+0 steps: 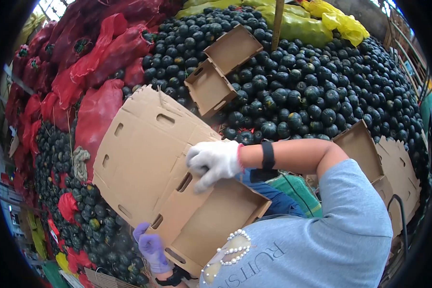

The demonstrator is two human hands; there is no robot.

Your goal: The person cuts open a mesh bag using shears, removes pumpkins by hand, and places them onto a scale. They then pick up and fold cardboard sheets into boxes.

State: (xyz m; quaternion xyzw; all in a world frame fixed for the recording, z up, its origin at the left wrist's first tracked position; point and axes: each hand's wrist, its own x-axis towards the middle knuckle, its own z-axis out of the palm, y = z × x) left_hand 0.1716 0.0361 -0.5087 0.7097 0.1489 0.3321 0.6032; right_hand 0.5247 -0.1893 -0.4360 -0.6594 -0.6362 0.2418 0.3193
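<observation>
A partly folded brown cardboard box (216,221) lies in front of my body, with a shallow tray shape nearest my shirt. Beyond it rests a stack of flat, slotted cardboard sheets (134,158). My right hand (213,163), in a white glove, is over the box's upper edge beside an oval slot, its fingers bent and apart. At the box's lower left corner is my left hand (152,247), in a purple glove, its fingers bent and spread beside the edge; its palm side is hidden.
Dark green squashes (293,96) are piled ahead and at left. Two open cardboard trays (211,89) sit on the pile. Red mesh sacks (98,110) stand at upper left, yellow-green sacks (302,26) at the back. Another tray (360,149) and flat cardboard (398,177) lie at right.
</observation>
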